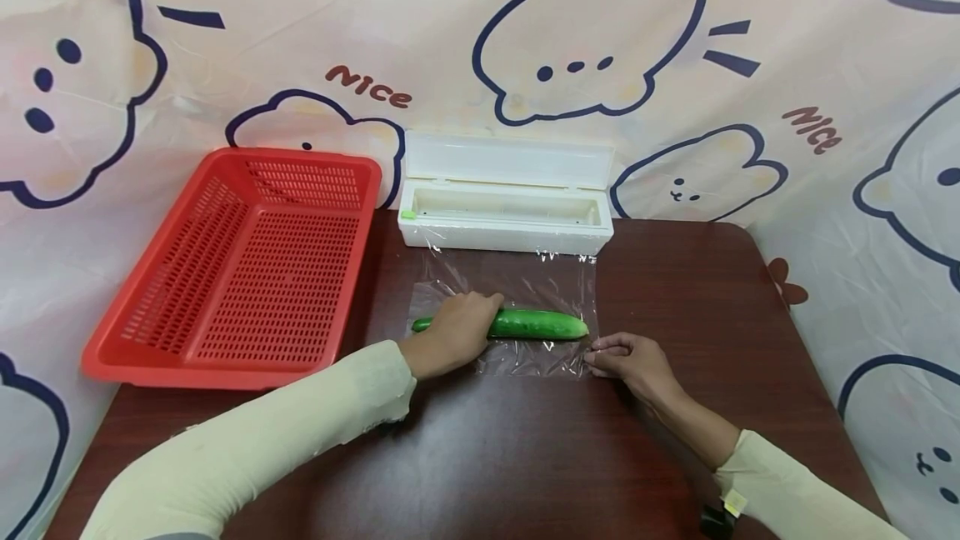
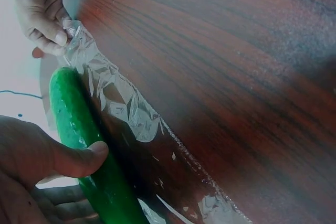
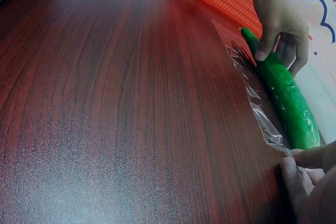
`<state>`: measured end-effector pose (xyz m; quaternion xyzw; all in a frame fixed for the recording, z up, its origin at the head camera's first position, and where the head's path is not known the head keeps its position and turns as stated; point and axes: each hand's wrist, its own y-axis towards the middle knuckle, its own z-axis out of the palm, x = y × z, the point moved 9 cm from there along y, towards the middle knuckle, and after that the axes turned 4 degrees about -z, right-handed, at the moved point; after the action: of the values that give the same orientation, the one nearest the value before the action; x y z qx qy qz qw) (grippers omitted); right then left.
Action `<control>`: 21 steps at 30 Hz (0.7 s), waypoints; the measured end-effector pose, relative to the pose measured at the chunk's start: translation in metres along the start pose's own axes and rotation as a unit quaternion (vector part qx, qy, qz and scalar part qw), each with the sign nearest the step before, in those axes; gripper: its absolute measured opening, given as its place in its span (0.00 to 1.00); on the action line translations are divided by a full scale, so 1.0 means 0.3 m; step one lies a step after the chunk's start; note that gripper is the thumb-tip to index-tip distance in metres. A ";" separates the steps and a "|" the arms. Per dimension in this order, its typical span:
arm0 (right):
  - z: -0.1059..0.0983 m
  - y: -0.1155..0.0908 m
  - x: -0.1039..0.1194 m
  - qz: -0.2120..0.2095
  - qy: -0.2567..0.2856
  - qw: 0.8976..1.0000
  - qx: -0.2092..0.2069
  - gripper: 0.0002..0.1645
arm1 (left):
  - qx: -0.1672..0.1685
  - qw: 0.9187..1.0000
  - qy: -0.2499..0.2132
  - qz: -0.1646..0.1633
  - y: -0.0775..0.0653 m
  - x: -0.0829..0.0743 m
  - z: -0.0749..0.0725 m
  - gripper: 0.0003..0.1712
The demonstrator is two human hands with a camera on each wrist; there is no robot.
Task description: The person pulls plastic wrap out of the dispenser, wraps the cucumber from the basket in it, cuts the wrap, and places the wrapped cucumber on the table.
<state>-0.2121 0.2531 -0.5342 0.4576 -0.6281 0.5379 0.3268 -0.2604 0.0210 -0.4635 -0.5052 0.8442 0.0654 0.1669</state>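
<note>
A green cucumber [image 1: 542,324] lies crosswise on a sheet of clear plastic wrap [image 1: 517,363] that runs from the white box toward the front of the table. My left hand [image 1: 459,330] grips the cucumber left of its middle; in the left wrist view the thumb [image 2: 86,160] lies along its near side with fingers behind. My right hand [image 1: 632,363] pinches the near right corner of the wrap, just past the cucumber's right end. In the right wrist view, the crumpled wrap edge [image 3: 265,124] runs up to the pinching thumb and finger.
A white wrap dispenser box [image 1: 510,233] stands open at the back, its lid [image 1: 510,158] raised against the patterned cloth [image 1: 420,23]. To the left sits a red perforated basket [image 1: 277,273]. All stand on a dark brown wooden table [image 1: 480,473].
</note>
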 end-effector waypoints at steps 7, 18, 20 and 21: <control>-0.005 -0.007 0.001 0.005 -0.012 1.000 -0.002 0.24 | 0.004 1.000 0.019 -0.008 -0.004 -0.003 0.000 0.25; -0.006 -0.022 0.007 0.007 -0.018 1.000 0.011 0.31 | 0.001 1.000 0.029 0.000 -0.001 0.000 0.008 0.23; -0.005 -0.023 0.006 0.010 -0.017 1.000 0.012 0.32 | -0.003 1.000 0.027 0.004 0.000 0.001 0.008 0.23; -0.004 -0.024 0.005 0.009 -0.017 1.000 0.015 0.34 | -0.004 1.000 0.027 0.005 0.001 0.002 0.008 0.23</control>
<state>-0.2061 0.2539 -0.5298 0.4655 -0.6296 0.5425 0.3042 -0.2603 0.0213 -0.4658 -0.5029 0.8508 0.0561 0.1416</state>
